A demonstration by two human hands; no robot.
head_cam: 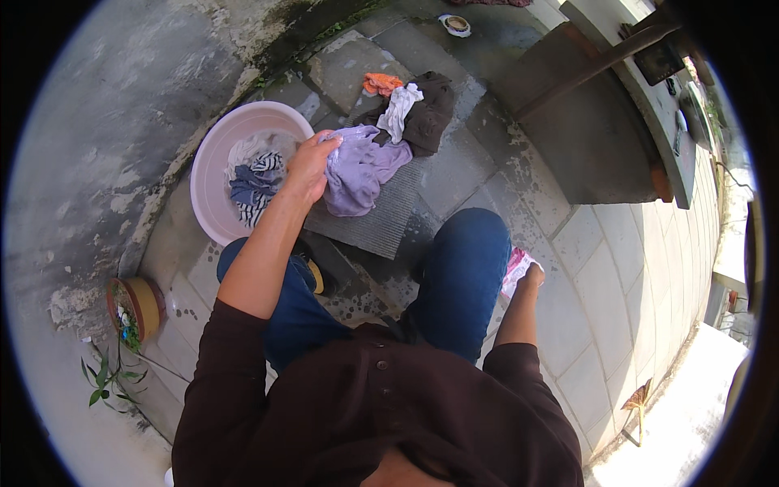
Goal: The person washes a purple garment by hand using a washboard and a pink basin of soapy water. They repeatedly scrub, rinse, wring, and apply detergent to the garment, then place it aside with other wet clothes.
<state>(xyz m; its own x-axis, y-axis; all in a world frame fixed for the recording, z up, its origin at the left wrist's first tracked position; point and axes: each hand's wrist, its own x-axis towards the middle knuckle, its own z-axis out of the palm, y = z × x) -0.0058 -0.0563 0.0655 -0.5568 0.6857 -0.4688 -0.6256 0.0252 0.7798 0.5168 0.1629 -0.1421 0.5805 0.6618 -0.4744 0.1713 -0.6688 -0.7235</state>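
My left hand (313,164) grips the edge of a wet lavender cloth (359,167), which hangs spread over a ribbed stone slab (377,225). To its left stands a pale pink plastic tub (206,182) with soaking clothes, among them a dark blue piece (246,184) and a black-and-white striped one (252,213). Beyond the lavender cloth lie a dark brown garment (432,112), a white cloth (400,109) and an orange cloth (382,84). Down at my right side, my right hand (534,277) is closed on a pink-and-white packet (516,268), partly hidden behind my knee.
A weathered wall (122,109) runs along the left, with a potted plant (143,307) near its foot. At the upper right is a raised stone counter (654,122) with a wooden pole (596,73) leaning by it. A small round object (455,25) lies on the wet paving farther off.
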